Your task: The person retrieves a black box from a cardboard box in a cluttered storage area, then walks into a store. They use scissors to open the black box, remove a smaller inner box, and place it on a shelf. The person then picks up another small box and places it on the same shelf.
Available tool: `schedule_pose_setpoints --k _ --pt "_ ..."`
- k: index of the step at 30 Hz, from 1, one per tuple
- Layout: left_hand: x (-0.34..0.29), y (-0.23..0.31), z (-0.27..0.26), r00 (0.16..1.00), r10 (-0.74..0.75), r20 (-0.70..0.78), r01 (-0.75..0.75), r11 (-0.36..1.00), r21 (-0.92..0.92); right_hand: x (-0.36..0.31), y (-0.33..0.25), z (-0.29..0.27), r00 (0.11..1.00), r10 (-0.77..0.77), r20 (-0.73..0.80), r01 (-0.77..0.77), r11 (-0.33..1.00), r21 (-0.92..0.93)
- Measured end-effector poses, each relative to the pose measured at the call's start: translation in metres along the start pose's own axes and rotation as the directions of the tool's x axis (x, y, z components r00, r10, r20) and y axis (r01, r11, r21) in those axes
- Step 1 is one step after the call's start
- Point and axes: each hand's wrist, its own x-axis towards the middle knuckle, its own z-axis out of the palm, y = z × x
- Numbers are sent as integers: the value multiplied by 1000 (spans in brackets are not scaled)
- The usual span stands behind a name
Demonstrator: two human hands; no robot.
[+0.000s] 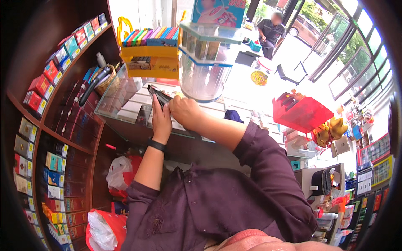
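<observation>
My left hand point(161, 121), with a black band on its wrist, holds a dark, flat, thin object point(155, 90) over the glass counter point(138, 100). Its fingers lie along the object's lower side; the kind of object cannot be made out. My right hand point(186, 112) is closed against the same object's right end. A small pale yellow-green bit point(179, 95) shows at its knuckles, and what the fingers grip is hidden. Just beyond my hands stand a clear plastic tub with a blue rim point(205, 81) and a yellow display box point(153, 67) of colourful packets.
Shelves point(71, 62) of small boxes line the left side. A red tray point(301, 113) and a gold figurine point(331, 131) stand to the right. Plastic bags point(102, 230) lie low at left. A person point(271, 33) sits by the glass doors at the back.
</observation>
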Motion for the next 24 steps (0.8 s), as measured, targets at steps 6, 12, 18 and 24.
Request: schedule_pose_setpoints --k 6,12,18,24 --pt "-1 1 -1 971 240 4 -239 967 93 3 -4 -4 984 88 157 -97 994 50" --pt "-2 -1 -1 978 206 13 -204 952 229 1 5 -4 993 -4 120 -12 991 133" --pt "-4 -5 3 980 197 -3 -190 952 239 4 9 0 986 -67 152 50 993 108" --pt "-11 12 5 990 133 -54 -108 937 332 7 14 -9 974 -95 208 87 995 43"
